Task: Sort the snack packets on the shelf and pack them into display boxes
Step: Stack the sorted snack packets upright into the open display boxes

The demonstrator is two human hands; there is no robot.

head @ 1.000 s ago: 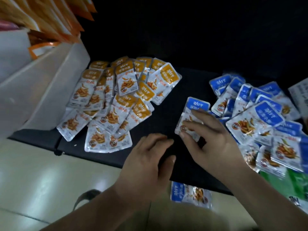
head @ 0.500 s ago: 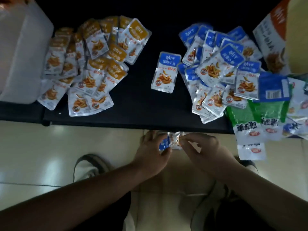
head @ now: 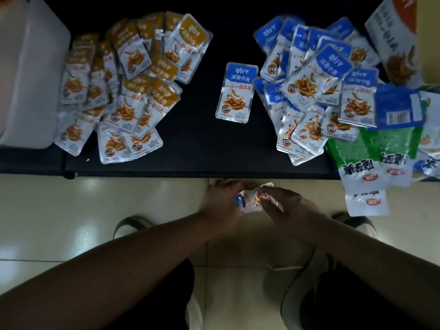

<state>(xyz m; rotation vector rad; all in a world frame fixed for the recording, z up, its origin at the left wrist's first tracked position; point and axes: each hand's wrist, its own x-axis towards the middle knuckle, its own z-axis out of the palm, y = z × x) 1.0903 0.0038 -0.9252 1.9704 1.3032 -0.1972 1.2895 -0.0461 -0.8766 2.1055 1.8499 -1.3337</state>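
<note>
Below the front edge of the black shelf (head: 195, 144), my left hand (head: 220, 207) and my right hand (head: 289, 209) hold one blue-topped snack packet (head: 250, 201) between them, over the floor. The packet looks bent and is partly hidden by my fingers. On the shelf, a pile of orange-topped packets (head: 128, 91) lies at the left and a pile of blue-topped packets (head: 316, 86) at the right. One blue-topped packet (head: 235, 91) lies alone between the piles.
A white display box (head: 26, 79) stands at the shelf's left end. An orange-and-white box (head: 395, 36) sits at the far right. Green packets (head: 371, 158) hang over the shelf's right front edge. My shoes and pale floor tiles lie below.
One second ago my right hand rested on the lone blue packet on the shelf. Both hands then dropped below the shelf edge and took up a fallen blue packet, which they still hold.
</note>
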